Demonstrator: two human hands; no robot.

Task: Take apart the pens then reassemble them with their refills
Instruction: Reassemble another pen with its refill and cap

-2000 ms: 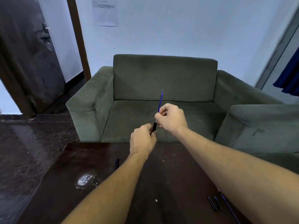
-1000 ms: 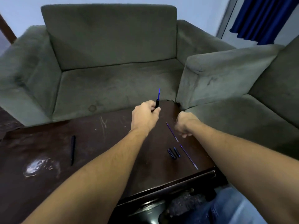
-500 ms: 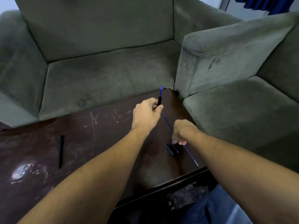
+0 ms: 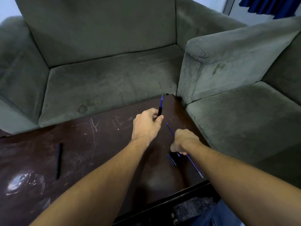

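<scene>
Head view: the dark wooden table (image 4: 105, 144) serves as the landmark. Above the table's far right corner, the left hand (image 4: 147, 124) is clenched round a black pen barrel (image 4: 160, 111), held nearly upright, with a blue refill (image 4: 161, 100) projecting from the barrel's upper end.

Over the table's right side, the right hand (image 4: 184, 142) reaches down with its fingers curled onto a cluster of small black pen parts (image 4: 172, 159). Whether it already pinches one of them cannot be told, as the fingertips are hidden under the hand.

A loose refill (image 4: 194, 165) lies flat on the table just beside these parts, running from under the right hand toward the table's near right edge. A further black pen (image 4: 59, 160) lies on the table's left side, well apart from both hands. A grey-green sofa (image 4: 105, 82) stands beyond the table's far edge.

Handling, as a judgement: the barrel is light and stiff, and is best gripped round its middle. The refills are thin and likely to flex, so they are best pinched close to the end being inserted. The small parts are smooth, may roll on the polished table, and call for a fingertip pinch from above.
</scene>
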